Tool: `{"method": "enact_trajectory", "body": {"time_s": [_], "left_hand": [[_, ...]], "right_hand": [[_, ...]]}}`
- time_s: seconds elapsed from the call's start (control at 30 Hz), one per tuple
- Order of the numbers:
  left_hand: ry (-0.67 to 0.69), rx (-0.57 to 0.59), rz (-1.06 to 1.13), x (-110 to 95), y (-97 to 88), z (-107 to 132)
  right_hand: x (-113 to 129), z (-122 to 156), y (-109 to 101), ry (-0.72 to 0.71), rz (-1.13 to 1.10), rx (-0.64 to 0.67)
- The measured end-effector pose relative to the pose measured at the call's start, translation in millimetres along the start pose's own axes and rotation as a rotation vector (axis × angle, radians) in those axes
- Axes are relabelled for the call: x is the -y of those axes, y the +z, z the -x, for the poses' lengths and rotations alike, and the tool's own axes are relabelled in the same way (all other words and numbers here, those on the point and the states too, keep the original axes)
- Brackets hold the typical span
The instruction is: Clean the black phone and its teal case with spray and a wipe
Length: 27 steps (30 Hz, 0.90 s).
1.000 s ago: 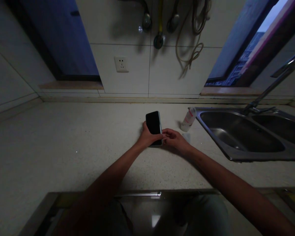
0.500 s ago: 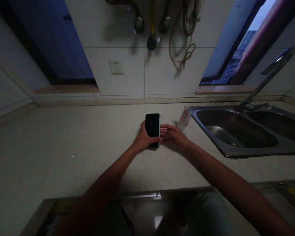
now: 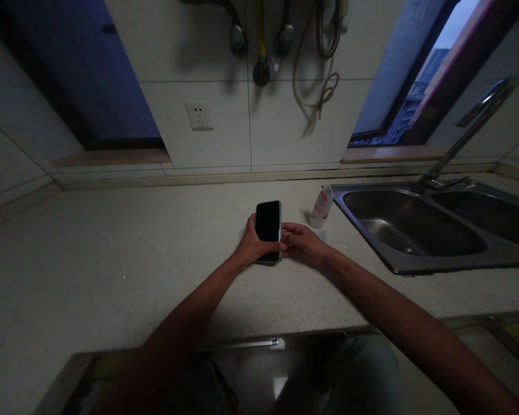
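A black-screened smartphone (image 3: 268, 221) is over the pale counter, screen up, its top end toward the wall. My left hand (image 3: 248, 246) wraps its left side, with the thumb lying across the lower screen and the fingers mostly hidden behind it. At the phone's right edge, my right hand (image 3: 303, 241) has its bent fingers pressed on the side; its thumb is hard to make out. Just beyond the right hand stands a small translucent bottle (image 3: 321, 206) with a pink-and-white label.
A steel double sink (image 3: 415, 225) with a tall faucet (image 3: 467, 132) is set into the counter (image 3: 112, 242) on the right. On the tiled wall are a socket (image 3: 199, 116), pipe fittings and a hanging cord (image 3: 318, 104). The counter's front edge runs near my body.
The fingers of my right hand have bent in closer against the phone's right edge. My left hand keeps its hold, and the view has shifted slightly.
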<state>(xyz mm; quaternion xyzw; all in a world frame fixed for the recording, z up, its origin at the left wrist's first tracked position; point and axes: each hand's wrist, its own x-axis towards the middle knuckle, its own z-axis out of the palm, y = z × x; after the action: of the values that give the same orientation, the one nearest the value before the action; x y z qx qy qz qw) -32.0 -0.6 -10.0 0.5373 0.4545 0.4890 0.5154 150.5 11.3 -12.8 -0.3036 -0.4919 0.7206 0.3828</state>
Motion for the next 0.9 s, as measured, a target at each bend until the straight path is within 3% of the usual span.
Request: {"method": "enact_trajectory", "body": {"time_s": [0.4, 0.6, 0.8, 0.9], "left_hand": [[-0.131, -0.130, 0.393, -4, 0.1, -6], [-0.143, 0.012, 0.537, -7, 1.2, -5], [-0.203, 0.185, 0.542, -11, -2.1, -2], [-0.249, 0.208, 0.524, -12, -3.0, 1]], "right_hand": [[-4, 4, 6, -0.015, 0.070, 0.068], [-6, 2, 4, -0.186, 0.201, 0.098], [-5, 8, 11, -0.435, 0.619, 0.044], [-7, 9, 14, -0.529, 0.757, 0.022]]}}
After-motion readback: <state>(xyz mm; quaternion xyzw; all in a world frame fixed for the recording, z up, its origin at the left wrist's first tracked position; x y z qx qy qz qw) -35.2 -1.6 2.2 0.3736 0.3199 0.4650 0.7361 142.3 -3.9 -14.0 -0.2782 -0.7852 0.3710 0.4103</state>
